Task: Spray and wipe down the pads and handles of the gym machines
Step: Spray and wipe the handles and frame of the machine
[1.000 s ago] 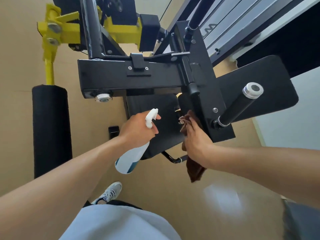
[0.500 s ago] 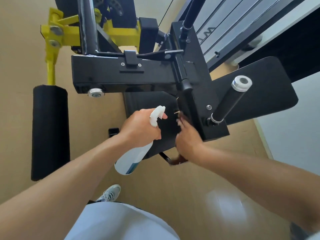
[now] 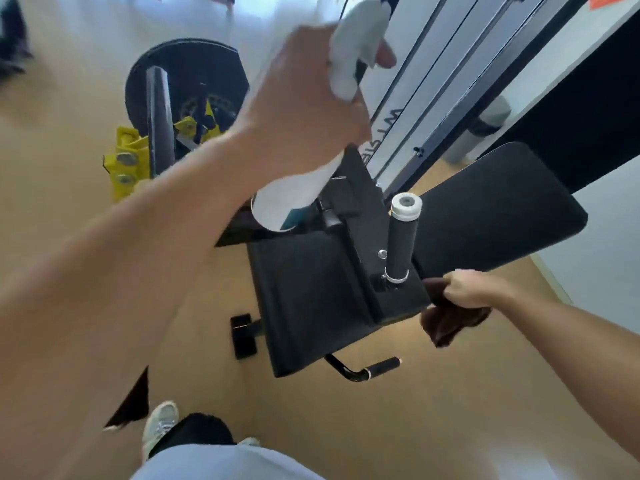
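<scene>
My left hand [image 3: 304, 109] is raised high and grips a white spray bottle [image 3: 294, 199] by its neck, with a finger on the white trigger head. My right hand [image 3: 471, 289] is closed on a dark brown cloth [image 3: 446, 323] at the lower right corner of the black machine frame. Just left of that hand a black upright handle [image 3: 401, 237] with a white end cap sticks up. The black seat pad [image 3: 304, 299] lies below the bottle, and the black back pad [image 3: 498, 209] spreads to the right. A short lower handle [image 3: 377, 368] pokes out under the seat.
Yellow brackets [image 3: 128, 161] and a black weight plate [image 3: 187, 84] sit at the upper left. Grey guide rails and the weight stack frame [image 3: 446, 77] run along the upper right. The floor is tan; my shoe [image 3: 159, 427] stands at the bottom.
My left hand has swung up and forward with the spray bottle. My right hand has pulled the cloth away from the frame's inner side, out to the right past the upright handle. The view has shifted.
</scene>
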The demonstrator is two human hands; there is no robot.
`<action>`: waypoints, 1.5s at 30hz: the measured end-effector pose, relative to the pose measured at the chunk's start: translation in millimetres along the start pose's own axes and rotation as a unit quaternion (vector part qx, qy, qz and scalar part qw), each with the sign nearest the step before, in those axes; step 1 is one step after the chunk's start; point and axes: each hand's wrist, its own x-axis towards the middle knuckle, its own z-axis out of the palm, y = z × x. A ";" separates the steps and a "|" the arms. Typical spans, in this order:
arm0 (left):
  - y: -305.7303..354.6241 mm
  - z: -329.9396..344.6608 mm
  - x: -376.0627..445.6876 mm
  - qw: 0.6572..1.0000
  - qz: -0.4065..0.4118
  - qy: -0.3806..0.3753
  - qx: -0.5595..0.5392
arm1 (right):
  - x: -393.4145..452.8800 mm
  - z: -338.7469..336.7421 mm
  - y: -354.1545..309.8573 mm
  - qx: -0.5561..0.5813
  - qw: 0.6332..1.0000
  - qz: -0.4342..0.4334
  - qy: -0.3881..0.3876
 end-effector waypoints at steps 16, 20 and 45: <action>-172.5 -5.3 143.5 0.964 -0.017 -0.207 0.168 | 48.6 -224.3 -188.9 0.564 0.817 -0.063 0.101; -231.1 14.3 151.0 0.947 -0.050 -0.285 0.137 | 66.3 -238.2 -227.6 0.530 0.835 -0.057 0.133; -314.3 79.6 142.2 0.916 -0.114 -0.384 0.026 | 110.1 -257.6 -283.4 0.485 0.850 -0.109 0.174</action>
